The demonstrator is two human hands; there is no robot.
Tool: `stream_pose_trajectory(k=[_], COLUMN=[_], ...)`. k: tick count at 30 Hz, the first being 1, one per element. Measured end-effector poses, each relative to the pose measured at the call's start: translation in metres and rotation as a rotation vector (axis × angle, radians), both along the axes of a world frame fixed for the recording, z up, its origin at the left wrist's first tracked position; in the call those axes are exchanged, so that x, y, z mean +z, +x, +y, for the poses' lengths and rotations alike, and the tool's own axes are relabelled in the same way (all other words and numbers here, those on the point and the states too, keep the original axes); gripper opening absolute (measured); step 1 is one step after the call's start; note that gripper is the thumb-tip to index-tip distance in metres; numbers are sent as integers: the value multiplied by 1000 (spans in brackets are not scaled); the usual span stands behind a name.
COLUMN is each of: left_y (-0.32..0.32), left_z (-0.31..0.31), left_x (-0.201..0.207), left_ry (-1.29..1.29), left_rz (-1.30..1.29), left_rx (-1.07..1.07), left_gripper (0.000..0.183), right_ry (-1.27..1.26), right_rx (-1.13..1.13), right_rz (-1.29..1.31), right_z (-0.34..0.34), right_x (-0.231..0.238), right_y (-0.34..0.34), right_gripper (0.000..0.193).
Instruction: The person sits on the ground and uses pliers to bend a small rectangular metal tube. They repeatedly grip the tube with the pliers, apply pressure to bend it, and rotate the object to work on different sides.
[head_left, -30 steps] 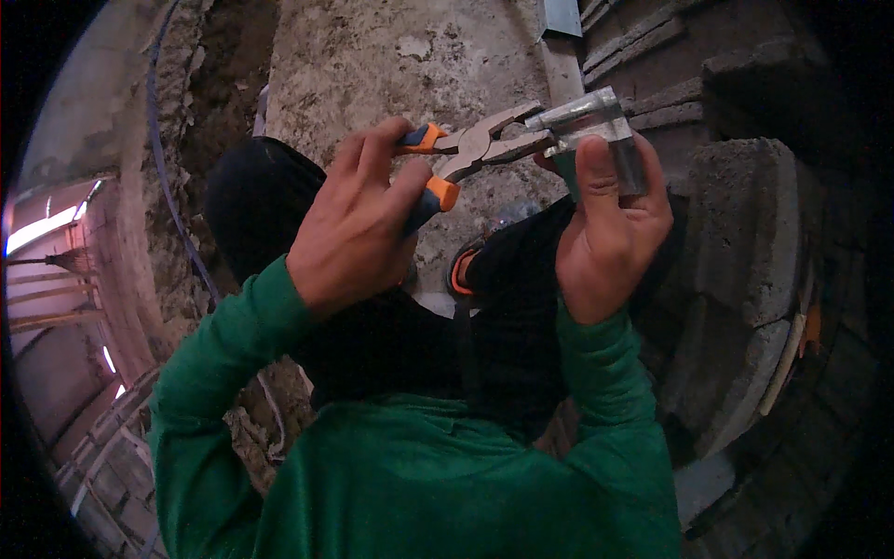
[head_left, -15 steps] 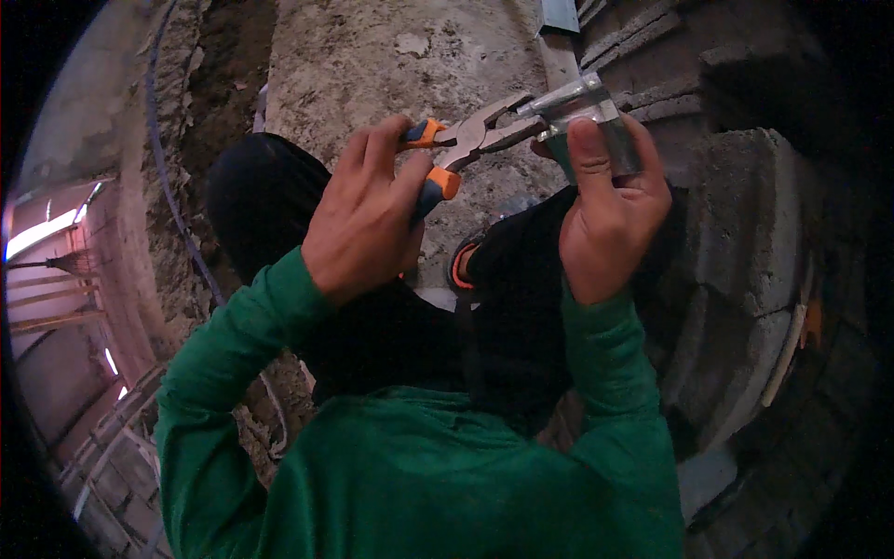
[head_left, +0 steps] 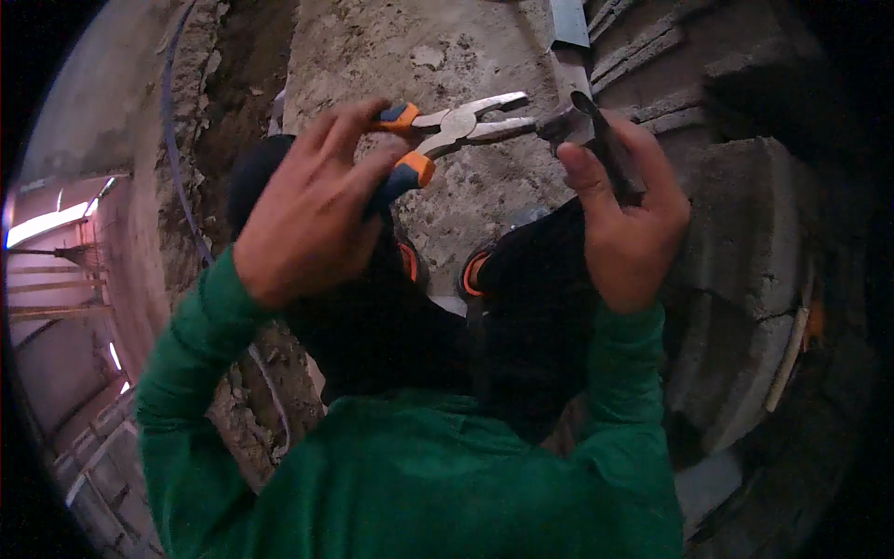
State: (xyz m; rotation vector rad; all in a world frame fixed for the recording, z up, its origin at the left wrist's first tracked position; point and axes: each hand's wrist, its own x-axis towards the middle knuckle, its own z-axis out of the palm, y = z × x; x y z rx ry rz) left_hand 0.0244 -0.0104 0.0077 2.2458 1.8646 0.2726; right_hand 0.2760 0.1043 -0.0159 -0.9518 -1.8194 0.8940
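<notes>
My left hand (head_left: 312, 205) is closed round the handles of a pair of pliers (head_left: 458, 124) with orange and dark blue grips. The jaws stand apart, pointing right, and their lower tip is at or very near the edge of a bent sheet metal piece (head_left: 605, 149); whether they touch is unclear. My right hand (head_left: 635, 224) pinches that piece between thumb and fingers. It looks dark from this angle, with a curled, tube-like upper edge. Part of it is hidden behind my thumb and fingers.
Below my hands lies a rough concrete slab (head_left: 372, 61). Another metal strip (head_left: 568, 23) is at the far edge. Grey concrete blocks (head_left: 736, 224) are stacked on the right, near a thin wooden strip (head_left: 790, 359). A cable (head_left: 172, 130) runs along the left.
My left hand and the pliers have shifted left, and the jaws have come away from the metal's face. My right hand has moved slightly right and down, turning the metal piece.
</notes>
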Motion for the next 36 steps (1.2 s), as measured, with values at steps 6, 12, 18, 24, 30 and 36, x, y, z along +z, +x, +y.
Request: stream_pose_trajectory(k=[6, 12, 18, 24, 30, 36], left_y=[-1, 1, 4, 4, 3, 3], left_z=[1, -2, 2, 4, 3, 2], left_x=[17, 20, 22, 15, 14, 11], left_ry=[154, 159, 176, 177, 159, 152], left_rz=[200, 228, 230, 221, 238, 224], left_rx=[-46, -58, -79, -87, -81, -69], left_gripper=[59, 60, 54, 57, 56, 56], right_ry=[57, 128, 144, 119, 186, 178], right_rx=[41, 56, 13, 15, 5, -20], right_rz=[-29, -47, -28, -2, -13, -15], right_z=[-10, -8, -5, -7, -6, -7], right_x=[-11, -12, -22, -27, -27, -29], right_y=[-4, -6, -6, -5, -6, -6], right_gripper=[32, 31, 28, 27, 27, 25])
